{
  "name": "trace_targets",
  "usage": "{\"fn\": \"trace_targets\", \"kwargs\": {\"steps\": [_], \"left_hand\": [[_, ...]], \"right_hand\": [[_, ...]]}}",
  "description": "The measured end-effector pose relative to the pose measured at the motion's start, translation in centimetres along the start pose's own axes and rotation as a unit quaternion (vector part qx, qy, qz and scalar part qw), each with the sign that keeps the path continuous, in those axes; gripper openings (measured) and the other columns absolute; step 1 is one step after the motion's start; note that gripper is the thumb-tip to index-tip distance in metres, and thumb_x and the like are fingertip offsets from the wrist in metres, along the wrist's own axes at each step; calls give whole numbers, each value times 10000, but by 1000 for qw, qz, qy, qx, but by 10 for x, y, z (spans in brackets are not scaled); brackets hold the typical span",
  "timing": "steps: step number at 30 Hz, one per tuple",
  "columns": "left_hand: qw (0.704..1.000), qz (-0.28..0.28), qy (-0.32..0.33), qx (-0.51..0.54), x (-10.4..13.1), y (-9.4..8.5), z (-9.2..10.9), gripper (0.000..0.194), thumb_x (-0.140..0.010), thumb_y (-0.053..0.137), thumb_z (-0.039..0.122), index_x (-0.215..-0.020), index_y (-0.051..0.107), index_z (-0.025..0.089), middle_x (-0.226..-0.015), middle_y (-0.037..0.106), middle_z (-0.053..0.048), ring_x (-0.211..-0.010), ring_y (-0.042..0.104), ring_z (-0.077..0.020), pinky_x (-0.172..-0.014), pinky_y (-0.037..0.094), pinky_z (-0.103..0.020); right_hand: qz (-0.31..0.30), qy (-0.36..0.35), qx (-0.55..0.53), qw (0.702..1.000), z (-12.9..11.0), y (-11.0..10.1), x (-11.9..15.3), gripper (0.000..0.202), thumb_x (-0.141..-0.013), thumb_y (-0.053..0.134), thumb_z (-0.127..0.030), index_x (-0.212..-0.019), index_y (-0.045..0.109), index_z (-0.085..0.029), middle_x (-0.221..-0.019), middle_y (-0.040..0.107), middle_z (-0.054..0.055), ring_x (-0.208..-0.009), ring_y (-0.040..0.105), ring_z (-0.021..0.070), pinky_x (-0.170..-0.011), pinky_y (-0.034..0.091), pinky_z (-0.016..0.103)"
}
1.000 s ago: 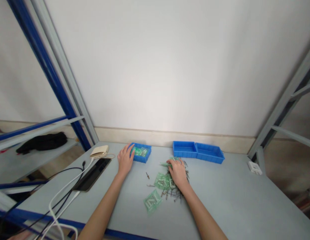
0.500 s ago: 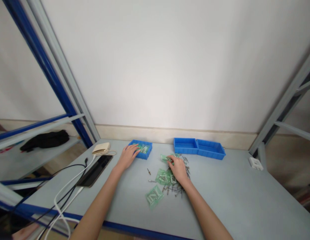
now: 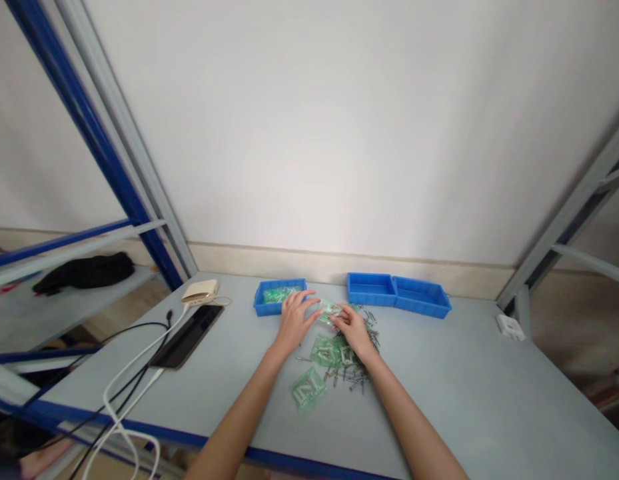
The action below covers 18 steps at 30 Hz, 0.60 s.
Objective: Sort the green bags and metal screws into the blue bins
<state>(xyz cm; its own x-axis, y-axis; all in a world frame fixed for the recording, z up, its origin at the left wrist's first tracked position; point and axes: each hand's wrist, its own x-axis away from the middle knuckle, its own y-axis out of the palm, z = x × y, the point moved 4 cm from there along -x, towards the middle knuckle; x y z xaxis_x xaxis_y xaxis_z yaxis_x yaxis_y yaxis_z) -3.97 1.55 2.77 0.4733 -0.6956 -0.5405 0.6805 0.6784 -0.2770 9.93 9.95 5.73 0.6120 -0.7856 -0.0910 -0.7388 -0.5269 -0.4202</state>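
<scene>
My right hand (image 3: 353, 329) pinches a small green-tinted plastic bag (image 3: 329, 310) of metal parts by its right side. My left hand (image 3: 295, 321) has its fingers spread near the left end of that bag; whether they touch it I cannot tell. Behind the left hand stands a blue bin (image 3: 264, 309) with green bags in it. Below my hands lie more green bags, one with pale parts (image 3: 308, 389) nearest the front and another (image 3: 325, 351) beside a heap of loose rivets (image 3: 356, 377). My right hand and forearm hide part of the heap.
Two joined blue bins (image 3: 422, 307) stand at the back, right of centre. At left lie a black phone (image 3: 188, 337), a cream-coloured box (image 3: 200, 291) and white and black cables (image 3: 120, 390). A white plug-like block (image 3: 510, 327) sits at the far right.
My left hand has left the blue bin and moved right, to beside the bag in my right hand. The left bin now sits turned a little straighter. My right hand stays at the bag.
</scene>
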Motion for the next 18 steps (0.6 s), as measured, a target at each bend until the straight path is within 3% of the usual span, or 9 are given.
{"fn": "trace_targets", "kwargs": {"steps": [3,5,8,12,18], "left_hand": [[990,-35,-46,131,2,14,-9,270,-765,581,357,-954,649,176,-941,670,-63,-844,591,-191,-772,450,-319],[978,-28,-92,185,4,19,-17,242,-727,610,343,-869,659,153,-826,684,-54,-730,604,-172,-677,468,-286],[974,-10,-90,210,6,17,-20,158,-668,665,312,-726,665,165,-790,690,-54,-768,611,-185,-732,469,-306],[969,0,-59,240,7,13,-15,124,-645,690,296,-650,658,176,-791,692,-63,-800,614,-191,-806,459,-335],[939,2,-175,297,12,24,-29,286,-627,679,389,-768,649,142,-661,679,-42,-600,620,-171,-611,502,-289]], "right_hand": [[-1,-10,30,999,-1,-1,0,270,-645,622,-323,-861,605,-163,-819,676,48,-691,619,179,-632,515,305],[6,-24,75,997,-2,-2,0,240,-654,615,-311,-836,624,-155,-793,678,46,-681,611,174,-666,504,312],[13,-52,136,989,-9,-4,1,188,-679,591,-282,-807,658,-162,-827,687,57,-760,614,185,-707,490,310],[8,-81,127,989,-17,-4,4,151,-707,570,-274,-758,675,-178,-890,685,64,-876,604,196,-746,477,303],[30,6,36,999,-1,-3,1,325,-631,660,-374,-875,612,-165,-766,644,28,-524,561,129,-513,467,256]]}}
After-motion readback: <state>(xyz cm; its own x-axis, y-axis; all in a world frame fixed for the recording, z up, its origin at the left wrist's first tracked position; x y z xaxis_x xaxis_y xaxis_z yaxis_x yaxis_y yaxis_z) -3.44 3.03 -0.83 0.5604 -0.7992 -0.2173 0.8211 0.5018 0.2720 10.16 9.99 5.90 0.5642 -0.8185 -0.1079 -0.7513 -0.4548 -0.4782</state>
